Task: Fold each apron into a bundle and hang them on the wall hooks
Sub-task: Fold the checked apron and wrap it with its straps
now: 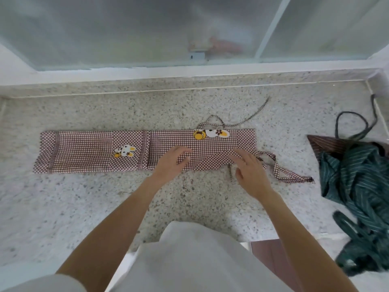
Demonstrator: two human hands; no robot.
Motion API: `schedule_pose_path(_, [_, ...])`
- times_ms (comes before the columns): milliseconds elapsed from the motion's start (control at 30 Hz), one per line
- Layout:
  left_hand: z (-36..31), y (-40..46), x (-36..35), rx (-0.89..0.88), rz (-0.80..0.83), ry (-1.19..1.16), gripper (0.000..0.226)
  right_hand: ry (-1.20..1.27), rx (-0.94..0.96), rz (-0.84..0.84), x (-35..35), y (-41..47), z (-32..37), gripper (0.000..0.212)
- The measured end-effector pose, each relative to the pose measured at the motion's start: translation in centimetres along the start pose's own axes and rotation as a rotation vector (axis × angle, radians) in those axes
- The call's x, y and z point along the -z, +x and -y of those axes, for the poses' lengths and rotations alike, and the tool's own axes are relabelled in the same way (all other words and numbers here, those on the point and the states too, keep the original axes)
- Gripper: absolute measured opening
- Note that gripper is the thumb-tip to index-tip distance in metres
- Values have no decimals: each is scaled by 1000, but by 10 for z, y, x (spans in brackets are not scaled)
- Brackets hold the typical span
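I see the checked apron (145, 151) folded into a long strip mid-table. My left hand (171, 162) and right hand (249, 171) lie flat, grip released. I'd tuck the ties (284, 171) at 3 o'clock, then roll tight.

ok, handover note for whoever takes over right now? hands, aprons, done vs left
Left hand: flat and open on the checked apron, gripping nothing.
Right hand: open, on the apron's right end by the loose ties.
Checked apron lies on the counter folded into a long strip, not yet bundled.
Green striped apron is heaped at the right, unfolded, on a brown striped one.
Left: bundle all aprons and hang them; no hooks in view.
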State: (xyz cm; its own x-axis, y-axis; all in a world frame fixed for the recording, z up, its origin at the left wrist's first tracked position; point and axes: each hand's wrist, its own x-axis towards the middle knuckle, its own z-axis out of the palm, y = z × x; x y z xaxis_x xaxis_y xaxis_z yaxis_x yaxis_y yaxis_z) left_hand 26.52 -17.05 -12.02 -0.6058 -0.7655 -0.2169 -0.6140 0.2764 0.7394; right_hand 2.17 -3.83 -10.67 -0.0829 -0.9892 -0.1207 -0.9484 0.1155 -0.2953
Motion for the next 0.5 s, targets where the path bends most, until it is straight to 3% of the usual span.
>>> schedule_pose_path(133, [34,-45,48,44,-122,-47,27,122,150,-3,-22,27,96,44])
schedule_pose_path(300, [121,-111,111,240,-362,-18,47,171,282,61,-65,58,227,51])
schedule_pose_path(400, [178,-139,148,357,-390,38,46,154,248,93,-87,73,289,56])
schedule_pose_path(500, [223,-151,176,424,-392,136,38,15,119,138,-108,83,317,48])
